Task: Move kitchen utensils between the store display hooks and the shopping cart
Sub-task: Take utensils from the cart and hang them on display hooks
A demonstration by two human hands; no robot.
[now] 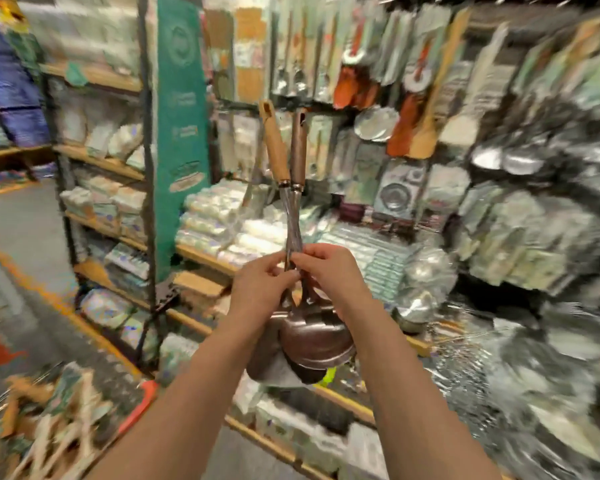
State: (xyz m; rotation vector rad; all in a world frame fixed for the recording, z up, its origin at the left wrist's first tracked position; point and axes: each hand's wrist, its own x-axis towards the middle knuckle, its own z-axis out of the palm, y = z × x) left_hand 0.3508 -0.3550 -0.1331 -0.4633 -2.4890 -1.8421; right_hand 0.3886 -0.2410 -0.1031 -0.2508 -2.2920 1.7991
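Two metal ladles with wooden handles (293, 188) stand upright in front of me, handles up and bowls (316, 341) down. My left hand (260, 289) and my right hand (329, 275) both pinch their steel shafts at mid height, fingertips touching. The lighter handle (274, 143) leans left, the darker handle (298, 150) stands beside it. Behind them hangs the display wall of packaged utensils (361, 64) on hooks. A red-edged shopping cart (136, 407) with packaged goods sits at the lower left. The picture is blurred.
Wooden shelves (97, 164) with wrapped goods run along the left, beside a green banner (181, 109). Steel bowls and pans (499, 157) crowd the right side. A grey aisle floor (21, 220) opens at the left.
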